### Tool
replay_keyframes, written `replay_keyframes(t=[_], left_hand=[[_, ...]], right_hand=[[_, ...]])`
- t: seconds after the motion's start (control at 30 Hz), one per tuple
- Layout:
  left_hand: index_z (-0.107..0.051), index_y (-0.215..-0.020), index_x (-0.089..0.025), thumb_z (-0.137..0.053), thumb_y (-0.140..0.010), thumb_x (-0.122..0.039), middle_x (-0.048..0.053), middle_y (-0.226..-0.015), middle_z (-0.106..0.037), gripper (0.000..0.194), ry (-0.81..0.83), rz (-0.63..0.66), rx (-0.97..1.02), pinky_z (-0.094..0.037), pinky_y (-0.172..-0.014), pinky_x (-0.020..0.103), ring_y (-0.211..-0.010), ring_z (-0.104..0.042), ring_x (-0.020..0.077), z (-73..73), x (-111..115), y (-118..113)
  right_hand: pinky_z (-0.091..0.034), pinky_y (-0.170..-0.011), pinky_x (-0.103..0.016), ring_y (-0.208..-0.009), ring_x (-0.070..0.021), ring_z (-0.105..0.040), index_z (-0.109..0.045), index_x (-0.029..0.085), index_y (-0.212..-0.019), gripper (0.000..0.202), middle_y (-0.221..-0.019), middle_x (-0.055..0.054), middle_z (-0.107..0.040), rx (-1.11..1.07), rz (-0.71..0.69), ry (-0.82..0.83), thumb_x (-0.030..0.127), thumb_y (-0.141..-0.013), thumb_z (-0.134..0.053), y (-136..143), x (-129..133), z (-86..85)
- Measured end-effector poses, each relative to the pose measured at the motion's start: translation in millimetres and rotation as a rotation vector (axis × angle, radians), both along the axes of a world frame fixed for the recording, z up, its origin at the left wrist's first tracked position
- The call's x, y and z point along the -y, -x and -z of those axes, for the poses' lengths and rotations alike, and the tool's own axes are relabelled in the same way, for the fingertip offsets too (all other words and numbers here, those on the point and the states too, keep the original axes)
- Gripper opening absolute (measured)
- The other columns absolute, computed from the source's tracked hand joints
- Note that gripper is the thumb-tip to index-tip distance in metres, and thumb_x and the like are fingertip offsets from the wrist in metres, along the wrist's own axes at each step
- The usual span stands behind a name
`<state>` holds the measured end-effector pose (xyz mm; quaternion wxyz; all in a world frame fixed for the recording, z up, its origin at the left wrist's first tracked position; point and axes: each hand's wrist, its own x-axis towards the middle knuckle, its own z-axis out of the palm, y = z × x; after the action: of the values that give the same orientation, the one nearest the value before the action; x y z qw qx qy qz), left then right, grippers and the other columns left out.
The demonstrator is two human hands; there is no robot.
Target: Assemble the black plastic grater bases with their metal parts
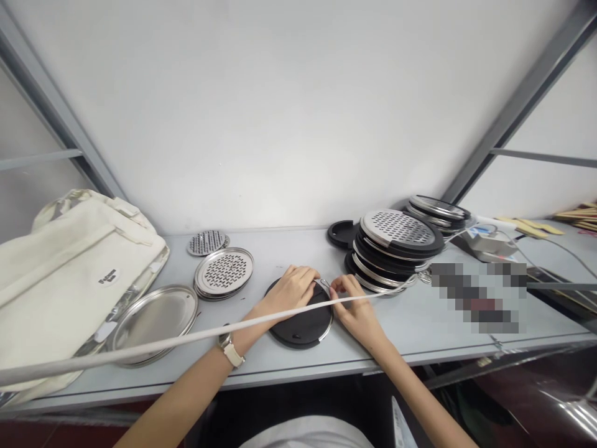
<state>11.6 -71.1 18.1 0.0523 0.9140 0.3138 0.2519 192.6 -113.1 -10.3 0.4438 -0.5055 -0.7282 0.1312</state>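
A round black disc (pixel 302 323) with a shiny metal rim showing at its right lies on the worktop. My left hand (pixel 290 292), with a light-strapped watch at the wrist, rests over the disc's upper left, its fingers bent together and holding it. At the disc's upper right, my right hand (pixel 352 305) is closed in a pinch on a small thin metal wire loop (pixel 325 284). Whether the loop is joined to the disc I cannot tell. A pale cable crosses in front of both hands and hides part of the disc.
Stacked round graters with black holders (pixel 396 249) stand at the right, beside a loose black ring (pixel 342 234). Grater plates (pixel 224 271) and plain metal plates (pixel 161 317) lie left, near a cream bag (pixel 60 267). The pale cable (pixel 196 336) spans the front of the worktop (pixel 401 345).
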Motion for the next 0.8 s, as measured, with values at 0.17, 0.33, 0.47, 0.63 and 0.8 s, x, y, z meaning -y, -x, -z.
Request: replay_keyframes(t=[0.17,0.33,0.47,0.63,0.8], left_hand=[[-0.047,-0.101,-0.018,-0.039,-0.092,-0.015,0.005,-0.100,-0.058,0.013,-0.010,-0.038,-0.001,-0.040,-0.089,0.036,-0.094,-0.053,0.0192,0.2,0.6,0.2],[-0.048,-0.101,-0.017,-0.039,-0.092,-0.015,0.004,-0.099,-0.058,0.013,-0.029,-0.037,-0.016,-0.041,-0.088,0.035,-0.092,-0.053,0.0184,0.4,1.0,-0.1],[-0.048,-0.101,-0.018,-0.038,-0.093,-0.015,0.005,-0.098,-0.058,0.013,-0.033,-0.030,-0.020,-0.042,-0.087,0.035,-0.091,-0.053,0.0186,0.9,0.9,-0.3],[-0.048,-0.101,-0.017,-0.038,-0.093,-0.015,0.005,-0.098,-0.057,0.012,-0.017,-0.020,-0.028,-0.043,-0.086,0.034,-0.092,-0.053,0.0182,2.0,0.3,-0.5],[-0.048,-0.101,-0.017,-0.037,-0.093,-0.016,0.005,-0.097,-0.057,0.014,-0.003,-0.012,-0.028,-0.044,-0.085,0.034,-0.092,-0.054,0.0187,2.5,-0.1,-0.5]], right_hand=[[-0.040,-0.079,-0.031,-0.083,-0.0177,-0.051,-0.047,0.020,-0.086,0.007,-0.083,-0.003,-0.053,-0.046,-0.012,0.025,0.025,-0.091,-0.043,-2.5,-1.0,1.8],[-0.040,-0.075,-0.029,-0.078,-0.0172,-0.053,-0.048,0.021,-0.086,0.008,-0.079,-0.001,-0.054,-0.062,-0.006,0.081,0.027,-0.090,-0.045,-2.5,-1.0,5.4],[-0.040,-0.075,-0.030,-0.078,-0.0176,-0.054,-0.050,0.021,-0.085,0.010,-0.079,-0.001,-0.056,-0.063,-0.023,0.097,0.028,-0.090,-0.046,-1.9,-0.9,4.0],[-0.040,-0.075,-0.030,-0.078,-0.0179,-0.054,-0.053,0.020,-0.083,0.013,-0.078,-0.002,-0.058,-0.066,-0.058,0.110,0.029,-0.090,-0.047,-1.5,-0.9,2.3],[-0.040,-0.072,-0.029,-0.073,-0.0167,-0.054,-0.054,0.020,-0.081,0.014,-0.076,-0.001,-0.057,-0.090,-0.048,0.106,0.030,-0.090,-0.048,-0.4,-2.3,4.5]])
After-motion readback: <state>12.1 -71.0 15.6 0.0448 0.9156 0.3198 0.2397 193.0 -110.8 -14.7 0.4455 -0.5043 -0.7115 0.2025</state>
